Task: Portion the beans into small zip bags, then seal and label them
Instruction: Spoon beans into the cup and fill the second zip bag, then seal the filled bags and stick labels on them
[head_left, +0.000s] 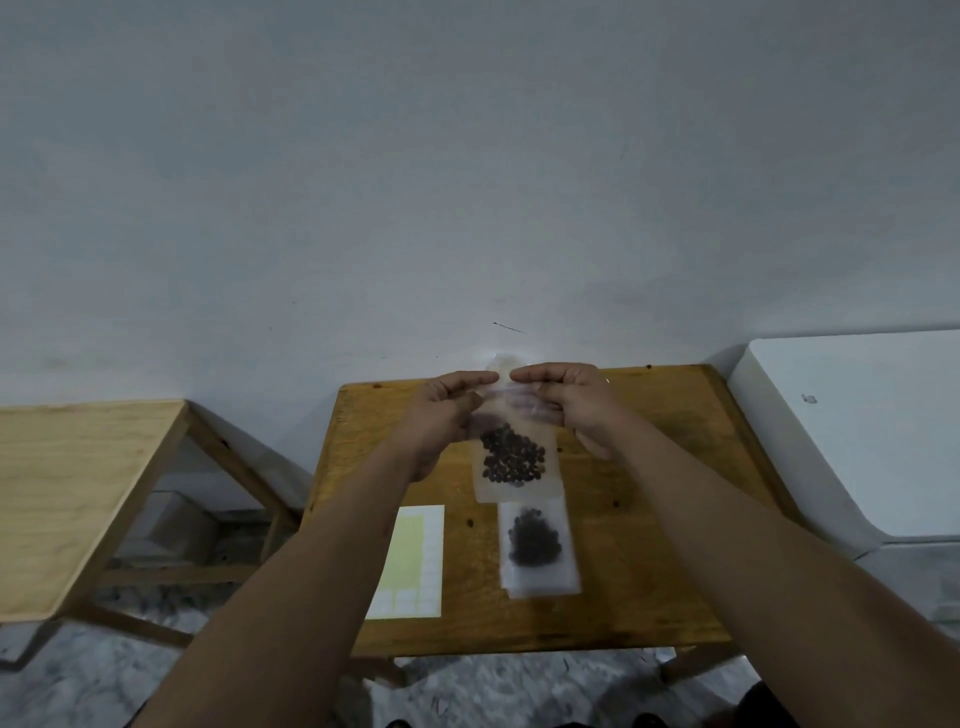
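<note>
L hand (441, 415) & R hand (569, 408) pinch zip bag (514, 460) top; seal edge blurred, unreadable.

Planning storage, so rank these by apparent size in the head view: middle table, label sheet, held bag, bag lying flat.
1. middle table
2. held bag, though it is raised nearer the camera, so this place is unsure
3. label sheet and bag lying flat: they look alike, not ranked

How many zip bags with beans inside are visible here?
2. The held bag is pinched at its top by the left hand and right hand; the lying bag rests on the table, nearer the person. Others may be hidden.
</note>
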